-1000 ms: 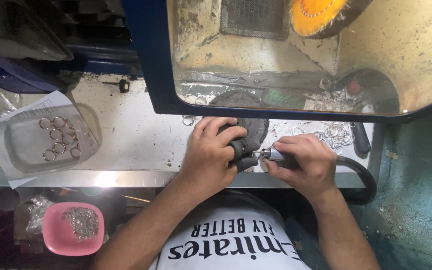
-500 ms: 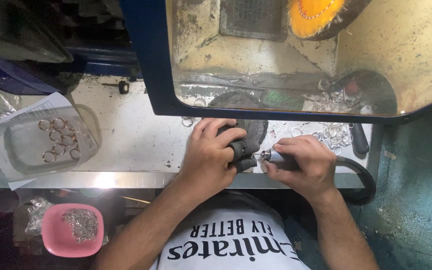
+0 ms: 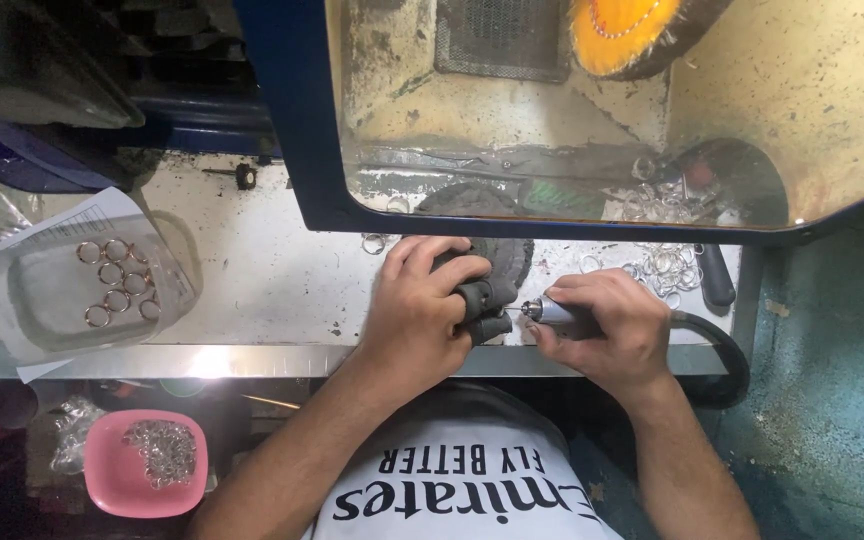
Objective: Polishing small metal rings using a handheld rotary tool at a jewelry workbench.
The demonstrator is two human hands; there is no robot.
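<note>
Two containers: clear tray (image 3: pixel 52 300) of rings (image 3: pixel 117 280); pink bowl (image 3: pixel 112 470) of rings; right hand (image 3: pixel 607 330) grip clamped on rotary tool (image 3: pixel 557 313); left hand (image 3: pixel 422 310) clamped on padded piece (image 3: pixel 487 300).

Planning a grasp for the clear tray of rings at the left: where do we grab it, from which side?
Take the clear tray by its near long rim, from the bench's front edge. Its walls are low and flared, and the rings lie loose in the far right part, so keep it level.

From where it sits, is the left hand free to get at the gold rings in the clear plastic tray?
Probably not yet: the left hand is busy pinching a dark padded piece. The bare benchtop toward the clear plastic tray looks unobstructed.
</note>
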